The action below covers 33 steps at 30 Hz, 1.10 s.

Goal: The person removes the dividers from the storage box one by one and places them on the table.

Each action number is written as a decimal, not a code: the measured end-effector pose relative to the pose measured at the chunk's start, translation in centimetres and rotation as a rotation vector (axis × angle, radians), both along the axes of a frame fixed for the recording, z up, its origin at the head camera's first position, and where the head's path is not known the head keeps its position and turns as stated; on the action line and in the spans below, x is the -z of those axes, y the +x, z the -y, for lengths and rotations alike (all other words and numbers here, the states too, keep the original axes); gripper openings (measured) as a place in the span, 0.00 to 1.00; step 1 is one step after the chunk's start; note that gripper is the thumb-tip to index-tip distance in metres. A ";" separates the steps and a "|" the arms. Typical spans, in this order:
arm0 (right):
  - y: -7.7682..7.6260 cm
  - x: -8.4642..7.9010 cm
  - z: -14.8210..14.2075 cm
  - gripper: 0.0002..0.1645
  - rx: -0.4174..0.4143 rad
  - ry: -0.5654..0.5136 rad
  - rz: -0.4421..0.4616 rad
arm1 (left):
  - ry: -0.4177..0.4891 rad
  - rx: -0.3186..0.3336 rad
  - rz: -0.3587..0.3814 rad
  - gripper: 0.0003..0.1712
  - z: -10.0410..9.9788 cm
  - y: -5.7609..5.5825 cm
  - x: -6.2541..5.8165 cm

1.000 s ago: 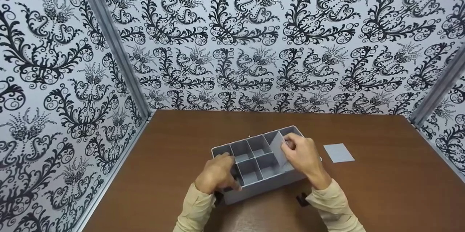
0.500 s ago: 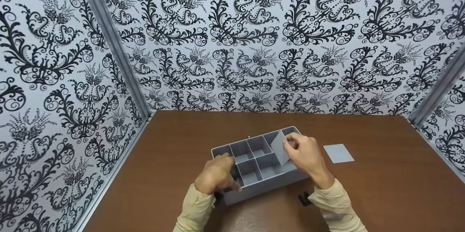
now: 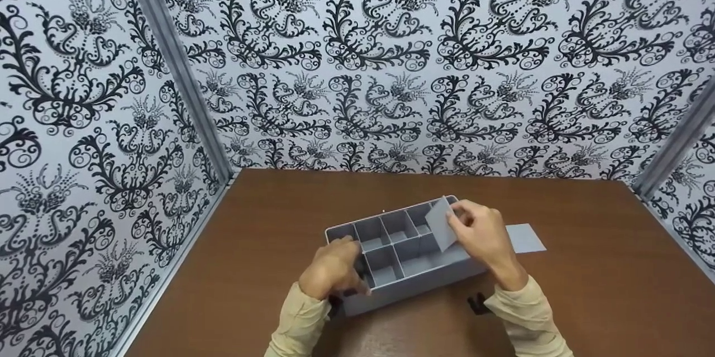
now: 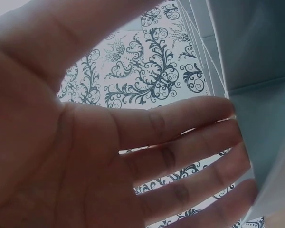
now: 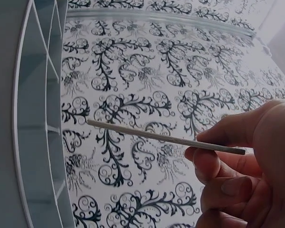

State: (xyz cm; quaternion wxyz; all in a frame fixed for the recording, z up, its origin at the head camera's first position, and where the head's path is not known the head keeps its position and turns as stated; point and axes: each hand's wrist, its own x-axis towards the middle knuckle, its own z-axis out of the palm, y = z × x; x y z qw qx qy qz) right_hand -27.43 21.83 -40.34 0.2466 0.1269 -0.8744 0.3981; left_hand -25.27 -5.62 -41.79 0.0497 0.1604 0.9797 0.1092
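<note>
A grey compartment box (image 3: pixel 413 284) with thin dividers stands at an angle on the table. My right hand (image 3: pixel 483 234) pinches a flat, square grey divider panel (image 3: pixel 441 225) between thumb and fingers, tilted above the box's right end. In the right wrist view that divider panel (image 5: pixel 147 134) shows edge-on, apart from the box (image 5: pixel 21 114). My left hand (image 3: pixel 332 267) lies at the box's left end, its thumb by the front rim. The left wrist view shows the left hand's fingers (image 4: pixel 190 147) nearly straight, their tips touching the box wall (image 4: pixel 256 47).
A second flat grey panel (image 3: pixel 525 238) lies on the brown table (image 3: pixel 279 200) right of the box, partly behind my right hand. Patterned walls (image 3: pixel 391 66) rise behind and at the left. A dark wrist strap piece (image 3: pixel 478 304) hangs by the right sleeve.
My right hand has drawn the divider panel up and to the right, out of the box's right part, leaving a wider front compartment there. The left hand has stayed in place.
</note>
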 end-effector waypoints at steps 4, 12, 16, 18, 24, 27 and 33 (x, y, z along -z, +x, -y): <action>-0.2 -0.1 -1.7 0.03 0.023 0.008 0.015 | -0.013 -0.001 0.005 0.42 0.0 -0.1 0.1; -0.7 -0.7 -5.6 0.05 0.075 0.046 0.034 | -0.004 -0.005 -0.007 0.40 -0.1 -0.2 0.0; -1.1 0.0 -7.3 0.05 0.116 0.074 0.020 | 0.002 -0.005 0.000 0.41 -0.1 -0.3 0.0; -1.4 0.3 -7.9 0.04 0.130 0.091 0.013 | 0.004 -0.006 -0.001 0.41 -0.1 -0.2 0.0; -2.1 0.8 -9.5 0.05 0.144 0.122 0.030 | 0.008 -0.003 -0.019 0.40 -0.1 -0.2 0.1; -2.1 0.9 -10.4 0.07 0.153 0.130 0.050 | 0.012 0.004 -0.023 0.40 0.0 -0.2 0.2; -2.4 1.3 -12.1 0.11 0.142 0.157 0.107 | -0.004 0.005 -0.021 0.41 0.0 -0.3 0.2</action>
